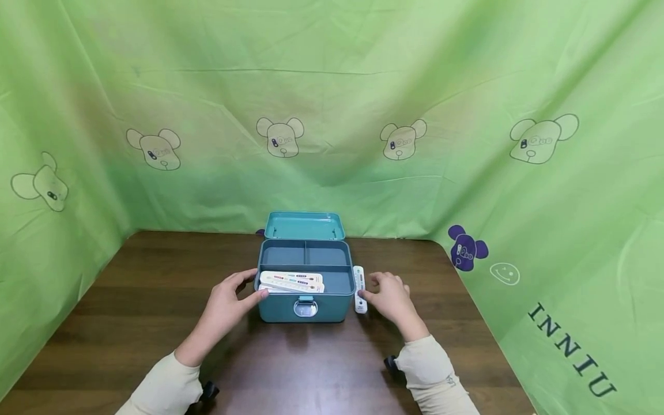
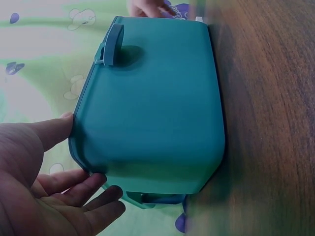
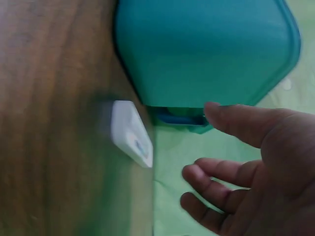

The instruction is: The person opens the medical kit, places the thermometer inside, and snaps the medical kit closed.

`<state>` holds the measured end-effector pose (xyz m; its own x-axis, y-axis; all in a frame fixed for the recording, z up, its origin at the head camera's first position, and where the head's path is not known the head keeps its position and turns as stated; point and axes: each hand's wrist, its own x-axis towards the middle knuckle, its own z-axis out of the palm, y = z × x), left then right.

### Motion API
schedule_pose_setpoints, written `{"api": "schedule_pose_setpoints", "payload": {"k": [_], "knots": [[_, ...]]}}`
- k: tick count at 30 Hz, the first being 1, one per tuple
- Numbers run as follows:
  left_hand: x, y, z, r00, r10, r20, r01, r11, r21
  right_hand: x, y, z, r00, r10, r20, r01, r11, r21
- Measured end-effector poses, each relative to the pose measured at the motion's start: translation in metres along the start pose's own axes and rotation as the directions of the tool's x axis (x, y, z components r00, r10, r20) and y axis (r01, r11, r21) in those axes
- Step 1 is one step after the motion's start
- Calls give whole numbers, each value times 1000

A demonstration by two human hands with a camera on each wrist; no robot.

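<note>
A blue-green storage box [image 1: 303, 309] stands on the table, its lid [image 1: 305, 225] raised at the back. Several slim white printed cases [image 1: 290, 281] lie in its front compartment, toward the left. With extended fingers, my left hand [image 1: 228, 305] touches the box's front left corner, thumb at the front rim and other fingers by the left side. One more slim white case [image 1: 360, 288] lies on the table along the box's right side. Over that case hovers my right hand [image 1: 389, 297], fingers spread and loosely bent; in the right wrist view the hand [image 3: 275, 162] is apart from the case [image 3: 130, 132].
The box's rear section has two compartments [image 1: 327, 253] split by a divider. A clasp [image 1: 305, 307] sits on its front. Dark wood table [image 1: 171, 276] surrounds the box, and green printed cloth [image 1: 337, 184] hangs behind and at both sides.
</note>
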<state>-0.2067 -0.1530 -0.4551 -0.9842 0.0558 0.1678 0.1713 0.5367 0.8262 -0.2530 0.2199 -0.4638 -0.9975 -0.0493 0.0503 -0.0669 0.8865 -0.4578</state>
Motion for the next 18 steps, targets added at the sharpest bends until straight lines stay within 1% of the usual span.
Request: {"api": "schedule_pose_setpoints", "payload": {"k": [2, 6, 8, 15, 18], "knots": [[0, 0, 1, 1000, 1, 2, -1, 1000, -4, -1, 0, 4, 999, 39, 36, -38, 999, -18], [1, 2, 2, 1000, -2, 8, 2, 1000, -6, -3, 1, 12, 993, 95, 76, -91, 995, -49], [0, 2, 2, 1000, 0, 7, 0, 1000, -3, -4, 1, 16, 991, 110, 79, -105, 992, -67], [-2, 1, 0, 999, -35, 9, 35, 999, -5, -8, -3, 24, 984, 158, 76, -146, 978, -150], [-2, 0, 0, 999, -32, 12, 32, 999, 0, -8, -1, 26, 982, 172, 80, -157, 973, -168]]}}
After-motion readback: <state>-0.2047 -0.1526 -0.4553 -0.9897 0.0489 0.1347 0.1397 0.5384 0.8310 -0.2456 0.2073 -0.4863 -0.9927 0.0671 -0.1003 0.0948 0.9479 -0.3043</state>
